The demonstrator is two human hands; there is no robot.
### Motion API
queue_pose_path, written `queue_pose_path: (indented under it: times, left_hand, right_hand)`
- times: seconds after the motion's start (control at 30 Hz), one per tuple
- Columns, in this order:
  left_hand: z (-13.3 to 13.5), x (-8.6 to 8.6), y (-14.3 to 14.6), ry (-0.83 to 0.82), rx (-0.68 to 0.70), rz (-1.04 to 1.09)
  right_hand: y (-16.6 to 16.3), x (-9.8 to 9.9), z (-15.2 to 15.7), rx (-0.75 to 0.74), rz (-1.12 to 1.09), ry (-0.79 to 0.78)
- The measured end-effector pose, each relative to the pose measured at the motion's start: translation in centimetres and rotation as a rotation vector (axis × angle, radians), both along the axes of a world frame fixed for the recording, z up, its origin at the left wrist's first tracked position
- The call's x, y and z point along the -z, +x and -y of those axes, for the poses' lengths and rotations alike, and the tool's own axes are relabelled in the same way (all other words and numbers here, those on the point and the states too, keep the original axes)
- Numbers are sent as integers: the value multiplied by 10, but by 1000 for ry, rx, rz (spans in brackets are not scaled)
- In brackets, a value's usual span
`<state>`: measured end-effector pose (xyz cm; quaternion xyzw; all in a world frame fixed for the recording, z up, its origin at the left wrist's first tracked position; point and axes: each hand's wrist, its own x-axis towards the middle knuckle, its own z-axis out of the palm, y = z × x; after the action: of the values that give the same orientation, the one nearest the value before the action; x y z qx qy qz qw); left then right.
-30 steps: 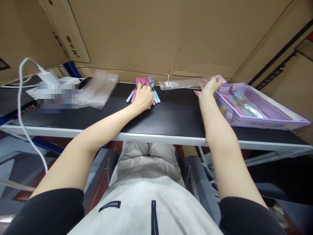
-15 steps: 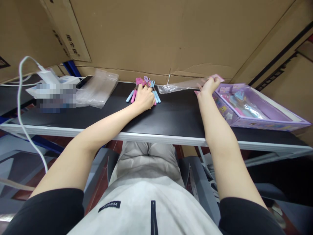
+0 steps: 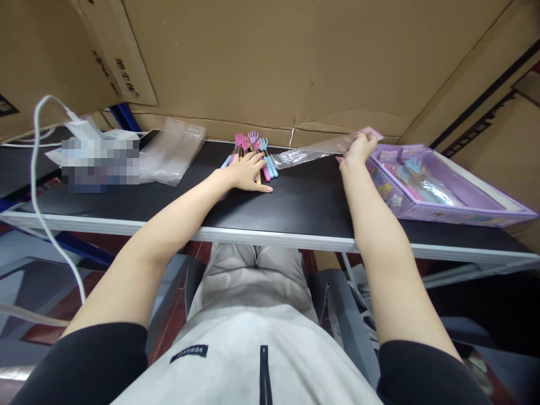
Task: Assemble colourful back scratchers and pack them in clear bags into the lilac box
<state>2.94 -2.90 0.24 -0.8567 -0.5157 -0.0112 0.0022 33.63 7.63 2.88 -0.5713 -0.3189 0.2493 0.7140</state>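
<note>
A bunch of small hand-shaped back scratchers point(image 3: 264, 145), pink, purple and blue with coloured handles, lies on the black tabletop. My left hand point(image 3: 248, 171) is over their handles, fingers spread and thumb stretched out to the right. Part of the bunch is hidden under it. My right hand point(image 3: 359, 149) is closed on the pink-topped end of a clear plastic bag point(image 3: 306, 153). The bag's long clear part reaches left across the table, its far end close to the scratchers.
At the right stands an open purple display box point(image 3: 476, 211) with wrapped scratchers point(image 3: 422, 174) inside. On the left lie clear plastic bags point(image 3: 171, 152), beside a white charger point(image 3: 84, 130) and its cable point(image 3: 36, 169). Cardboard point(image 3: 261, 62) walls the back of the table.
My left hand has opened from a closed grip on the scratchers, its fingers and thumb now spread. The right hand stays almost still, and the plastic bag has shifted slightly.
</note>
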Motion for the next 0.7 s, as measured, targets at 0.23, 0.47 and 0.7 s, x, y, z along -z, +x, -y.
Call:
queue_pose_path:
  times: [0.23, 0.47, 0.7]
  left_hand:
    - [-12, 1, -6, -64, 2, 20]
    - [-18, 3, -10, -77, -13, 45]
    - [-28, 7, -10, 87, 48, 562]
  right_hand:
    - [-14, -7, 17, -15, -203, 60]
    - [-24, -6, 20, -127, -122, 22]
    - [-67, 17, 28, -522, 131, -42]
